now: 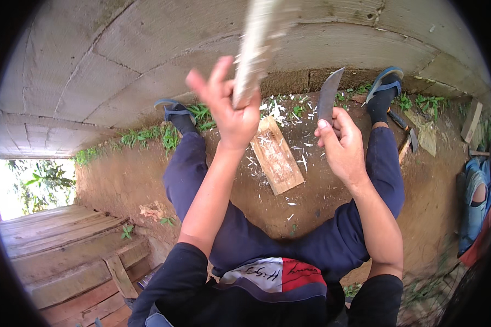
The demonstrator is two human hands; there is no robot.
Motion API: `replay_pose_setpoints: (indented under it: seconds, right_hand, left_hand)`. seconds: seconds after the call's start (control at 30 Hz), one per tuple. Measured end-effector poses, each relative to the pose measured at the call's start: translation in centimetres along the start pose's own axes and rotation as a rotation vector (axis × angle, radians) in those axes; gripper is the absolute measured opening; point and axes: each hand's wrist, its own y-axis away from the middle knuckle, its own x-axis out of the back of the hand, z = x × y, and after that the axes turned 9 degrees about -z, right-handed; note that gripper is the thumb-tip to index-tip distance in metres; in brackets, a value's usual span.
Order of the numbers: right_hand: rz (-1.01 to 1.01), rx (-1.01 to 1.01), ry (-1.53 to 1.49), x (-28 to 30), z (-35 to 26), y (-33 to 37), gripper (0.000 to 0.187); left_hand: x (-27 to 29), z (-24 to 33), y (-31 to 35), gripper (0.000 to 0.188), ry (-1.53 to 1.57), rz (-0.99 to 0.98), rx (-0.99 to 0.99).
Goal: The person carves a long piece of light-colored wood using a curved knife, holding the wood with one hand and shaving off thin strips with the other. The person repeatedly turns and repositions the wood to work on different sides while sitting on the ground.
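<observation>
Long, pale, rough-edged wooden stick point(253, 52): held up in the air, rising out of the left hand point(232, 111) toward the far wall, far end out of view. Left hand grasps it at the near end, a couple of fingers sticking out to the left. Stick and hand blurred, so can't tell how firm the grip is. Right hand point(341, 141) is closed around the handle of a curved, dark steel knife point(328, 98); handle mostly hidden by the fingers, tip points far. Blade and stick well apart.

Below, between the legs: flat rectangular light-brown wooden board point(289, 180) on the brown dirt ground point(316, 218). Thin white wood shavings point(276, 109) on it and scattered around, thickest at its far end.

Further out: dark-handled tool with a metal head point(413, 139) on the ground just beside the right foot, exact type unclear. Grey block wall point(191, 54) along the far side, wooden planks point(65, 234) near left.

Handling, my take: wrap those loose fingers round the stick before blade meets wood. Brace its low end on the board, left hand above the cut line. Shallow blade angle, thin strokes, edge away from both legs.
</observation>
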Motion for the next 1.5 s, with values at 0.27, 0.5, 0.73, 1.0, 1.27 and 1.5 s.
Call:
replay_pose_setpoints:
  seconds: [0.27, 0.5, 0.73, 1.0, 1.27, 1.5]
  right_hand:
    - [-0.040, 0.009, 0.101, 0.5, 0.0, 0.3, 0.016]
    - [0.005, -0.014, 0.143, 1.4, 1.4, 0.0, 0.019]
    - [-0.187, -0.349, -0.022, 0.8, 3.3, 1.2, 0.044]
    - [-0.339, -0.447, -0.416, -10.7, 1.5, 9.2, 0.050]
    - [-0.875, -0.565, -0.370, -17.0, 1.9, 16.9, 0.041]
    - [-1.004, -0.348, -0.281, -15.0, 3.0, 16.4, 0.045]
  left_hand:
    - [2.2, 1.3, -4.0, 0.068, -0.231, -0.042, 0.126]
    - [2.2, 2.4, -4.9, 0.059, 0.085, 0.118, 0.313]
    - [5.9, -0.5, -2.3, 0.036, 0.485, 0.177, 0.250]
    - [10.3, 0.1, -3.5, 0.019, 0.415, 0.234, 0.335]
    - [11.8, 0.0, -4.0, 0.021, 0.336, 0.233, 0.384]
    - [11.8, -0.4, -3.8, 0.015, 0.292, 0.230, 0.343]
